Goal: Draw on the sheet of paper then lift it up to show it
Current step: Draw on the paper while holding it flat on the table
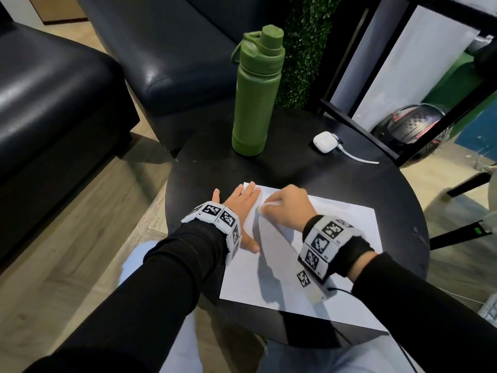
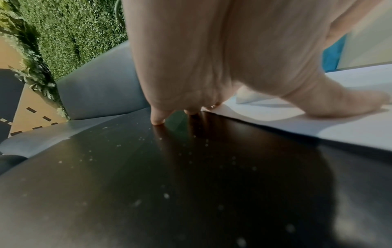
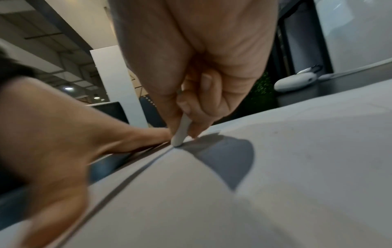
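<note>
A white sheet of paper (image 1: 290,265) lies on the round black table (image 1: 295,162), its near corner past the table's edge. My left hand (image 1: 239,208) lies flat with spread fingers on the sheet's left edge, partly on the table; the left wrist view shows the fingertips (image 2: 158,120) touching the table and the thumb on the paper (image 2: 350,134). My right hand (image 1: 285,207) pinches a white pen (image 1: 269,205) near the sheet's far left corner. In the right wrist view the pen (image 3: 182,130) tip touches the paper (image 3: 275,184), which looks blank.
A tall green bottle (image 1: 255,92) stands at the table's far side. A white earbud case (image 1: 326,141) with a white cable (image 1: 357,157) lies at the far right. Dark sofas (image 1: 53,103) stand left and behind. A black metal frame (image 1: 376,135) is close on the right.
</note>
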A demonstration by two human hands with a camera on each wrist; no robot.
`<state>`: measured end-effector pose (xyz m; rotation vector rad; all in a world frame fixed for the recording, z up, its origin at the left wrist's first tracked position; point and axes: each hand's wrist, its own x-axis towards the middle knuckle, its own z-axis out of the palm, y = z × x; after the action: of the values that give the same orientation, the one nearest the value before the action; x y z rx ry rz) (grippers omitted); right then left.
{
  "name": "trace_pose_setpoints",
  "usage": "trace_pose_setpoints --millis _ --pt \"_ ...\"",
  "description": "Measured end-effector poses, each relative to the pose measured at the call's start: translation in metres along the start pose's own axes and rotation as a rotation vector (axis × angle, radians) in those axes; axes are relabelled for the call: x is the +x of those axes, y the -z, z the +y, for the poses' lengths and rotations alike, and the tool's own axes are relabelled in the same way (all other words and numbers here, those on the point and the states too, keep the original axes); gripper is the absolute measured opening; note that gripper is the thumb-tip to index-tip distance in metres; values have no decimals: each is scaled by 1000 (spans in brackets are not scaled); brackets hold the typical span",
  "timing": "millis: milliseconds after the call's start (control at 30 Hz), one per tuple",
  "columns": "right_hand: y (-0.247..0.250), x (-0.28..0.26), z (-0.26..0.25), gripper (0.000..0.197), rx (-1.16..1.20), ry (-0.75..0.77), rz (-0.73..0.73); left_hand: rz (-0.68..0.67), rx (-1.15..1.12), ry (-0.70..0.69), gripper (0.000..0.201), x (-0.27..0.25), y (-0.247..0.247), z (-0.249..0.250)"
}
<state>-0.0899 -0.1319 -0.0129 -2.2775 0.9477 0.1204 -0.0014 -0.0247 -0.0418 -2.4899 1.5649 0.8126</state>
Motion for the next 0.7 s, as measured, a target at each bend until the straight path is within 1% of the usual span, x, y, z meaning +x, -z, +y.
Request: trace_pose_setpoints --millis 100,167,233,300,400,467,533,567,600,700 --pt "7 11 0 20 74 -37 113 11 0 3 124 2 -2 -1" --pt "-2 6 -4 20 62 1 95 2 -7 0 124 1 -2 -1" --pt "-12 -1 -6 19 43 33 36 -1 -9 -3 124 1 -1 -1" --pt "-8 3 -5 20 40 -9 51 -1 -16 0 124 2 -1 -3" --pt "3 13 -4 22 113 -115 160 5 -9 4 126 3 -3 -2" --pt "-3 9 -8 22 104 -109 133 13 -12 6 124 2 -5 -2" --pt "-14 0 -10 21 81 -60 49 7 -15 9 124 1 -4 -3" --pt "-16 -2 -10 21 83 -50 32 4 -9 10 125 2 -4 -4" --pt "-13 0 -9 21 96 -60 46 2 -5 11 125 3 -3 -4" --pt "-1 10 -2 20 166 -152 169 -1 8 13 124 3 -3 -2"
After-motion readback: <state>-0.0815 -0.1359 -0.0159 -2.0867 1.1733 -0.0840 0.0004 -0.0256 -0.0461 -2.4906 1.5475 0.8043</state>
